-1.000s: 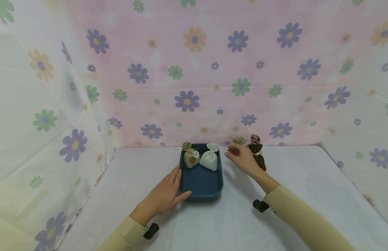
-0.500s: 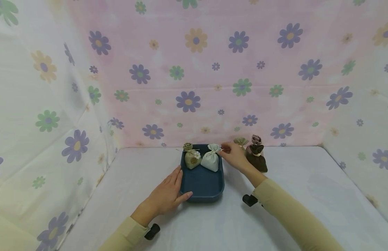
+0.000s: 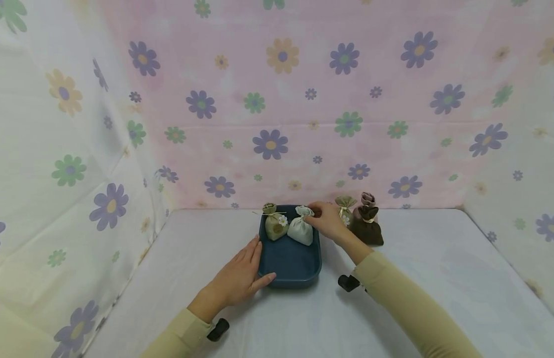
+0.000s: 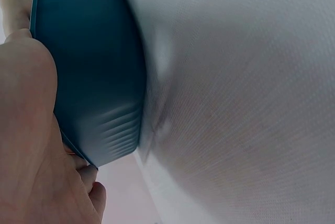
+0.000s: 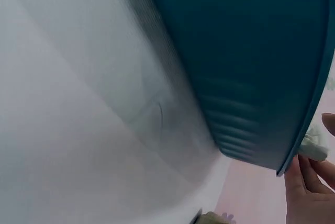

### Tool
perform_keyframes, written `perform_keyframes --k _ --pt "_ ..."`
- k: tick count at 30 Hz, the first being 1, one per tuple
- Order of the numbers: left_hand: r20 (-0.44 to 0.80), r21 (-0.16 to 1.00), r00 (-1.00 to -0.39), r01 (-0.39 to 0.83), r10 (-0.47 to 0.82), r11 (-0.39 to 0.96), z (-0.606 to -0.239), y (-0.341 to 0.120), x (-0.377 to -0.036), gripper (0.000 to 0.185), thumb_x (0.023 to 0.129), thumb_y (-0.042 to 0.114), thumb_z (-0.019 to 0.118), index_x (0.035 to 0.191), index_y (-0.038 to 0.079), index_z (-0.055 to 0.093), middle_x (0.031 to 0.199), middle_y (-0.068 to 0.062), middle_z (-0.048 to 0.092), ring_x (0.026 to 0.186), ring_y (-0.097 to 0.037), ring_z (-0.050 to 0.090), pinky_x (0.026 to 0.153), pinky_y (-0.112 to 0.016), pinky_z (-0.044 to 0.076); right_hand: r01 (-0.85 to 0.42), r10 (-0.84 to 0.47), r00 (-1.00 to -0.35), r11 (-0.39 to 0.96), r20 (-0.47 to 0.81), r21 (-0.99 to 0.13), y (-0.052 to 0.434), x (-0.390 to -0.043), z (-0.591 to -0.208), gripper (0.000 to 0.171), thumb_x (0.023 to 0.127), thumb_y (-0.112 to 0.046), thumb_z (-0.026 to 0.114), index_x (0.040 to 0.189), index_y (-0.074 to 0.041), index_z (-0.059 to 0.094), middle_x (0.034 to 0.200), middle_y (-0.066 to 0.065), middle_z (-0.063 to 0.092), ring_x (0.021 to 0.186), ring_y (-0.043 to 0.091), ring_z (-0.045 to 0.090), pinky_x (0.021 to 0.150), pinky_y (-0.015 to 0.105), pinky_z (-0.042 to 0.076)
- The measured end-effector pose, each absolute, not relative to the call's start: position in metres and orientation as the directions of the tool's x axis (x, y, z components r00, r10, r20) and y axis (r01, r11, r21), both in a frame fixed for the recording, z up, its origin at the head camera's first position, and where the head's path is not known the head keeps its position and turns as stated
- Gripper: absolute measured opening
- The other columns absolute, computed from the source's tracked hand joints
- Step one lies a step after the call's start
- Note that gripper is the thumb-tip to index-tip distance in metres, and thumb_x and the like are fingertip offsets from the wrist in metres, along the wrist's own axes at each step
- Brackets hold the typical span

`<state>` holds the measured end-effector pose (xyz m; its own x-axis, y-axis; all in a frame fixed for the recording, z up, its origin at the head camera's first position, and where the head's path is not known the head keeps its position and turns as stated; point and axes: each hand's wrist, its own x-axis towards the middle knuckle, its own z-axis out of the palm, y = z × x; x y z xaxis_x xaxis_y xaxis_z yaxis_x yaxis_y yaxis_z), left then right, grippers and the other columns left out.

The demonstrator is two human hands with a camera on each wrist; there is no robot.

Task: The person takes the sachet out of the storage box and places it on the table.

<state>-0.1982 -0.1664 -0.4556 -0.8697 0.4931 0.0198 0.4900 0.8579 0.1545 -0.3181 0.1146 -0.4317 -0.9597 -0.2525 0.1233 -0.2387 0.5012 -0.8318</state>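
A dark blue tray [image 3: 289, 262] sits on the white-covered table with two small tied cloth pouches at its far end. One is an olive pouch [image 3: 273, 229] with a daisy and string; beside it leans a white pouch [image 3: 299, 231]. My left hand [image 3: 234, 276] rests along the tray's left side with long, straight fingers, thumb over the near corner. Over the tray's right rim, my right hand [image 3: 331, 223] pinches the white pouch by its gathered neck. In the right wrist view, the pouch's pale top [image 5: 314, 146] shows between thumb and fingers.
Right of the tray stand a dark brown pouch [image 3: 367, 232], a green pouch [image 3: 345, 203] partly behind my right hand, and a pinkish pouch [image 3: 368, 199] behind the brown one. Flower-printed cloth [image 3: 268, 99] hangs around the table's back and sides.
My right hand has moved left, from beside the green pouch to the white pouch's neck, uncovering more of the brown pouch. My left hand stays on the tray.
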Motion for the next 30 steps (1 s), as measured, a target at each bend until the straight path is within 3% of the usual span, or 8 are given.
perform_keyframes --k 11,20,30 --pt "0.013 0.178 -0.870 0.486 0.492 0.856 -0.453 -0.164 -0.198 0.098 0.102 0.071 0.032 0.160 -0.007 0.019 0.170 -0.022 0.006 0.156 -0.033 0.016 0.124 -0.048 0.024 -0.275 -0.291 -0.946 0.501 0.140 -0.821 0.109 -0.318 -0.442 0.042 0.098 -0.020 0.071 0.135 -0.002 0.063 0.130 0.017 0.064 0.117 0.032 0.062 0.094 0.048 0.054" --pt "0.020 0.170 -0.872 0.485 0.489 0.858 -0.456 -0.164 -0.200 0.098 0.102 0.071 0.032 0.160 -0.007 0.020 0.170 -0.022 0.008 0.156 -0.034 0.017 0.123 -0.049 0.025 -0.333 -0.317 -0.930 0.517 0.185 -0.788 0.105 -0.317 -0.451 0.038 0.096 -0.019 0.075 0.130 -0.005 0.068 0.115 0.011 0.070 0.098 0.023 0.067 0.078 0.036 0.058" --pt "0.004 0.163 -0.877 0.475 0.481 0.865 -0.455 -0.163 -0.201 0.099 0.102 0.072 0.031 0.160 -0.007 0.020 0.170 -0.022 0.007 0.156 -0.033 0.017 0.124 -0.049 0.025 -0.369 -0.311 -0.921 0.509 0.234 -0.778 0.105 -0.316 -0.453 0.029 0.094 -0.015 0.077 0.119 -0.003 0.071 0.104 0.009 0.070 0.088 0.019 0.064 0.074 0.036 0.055"
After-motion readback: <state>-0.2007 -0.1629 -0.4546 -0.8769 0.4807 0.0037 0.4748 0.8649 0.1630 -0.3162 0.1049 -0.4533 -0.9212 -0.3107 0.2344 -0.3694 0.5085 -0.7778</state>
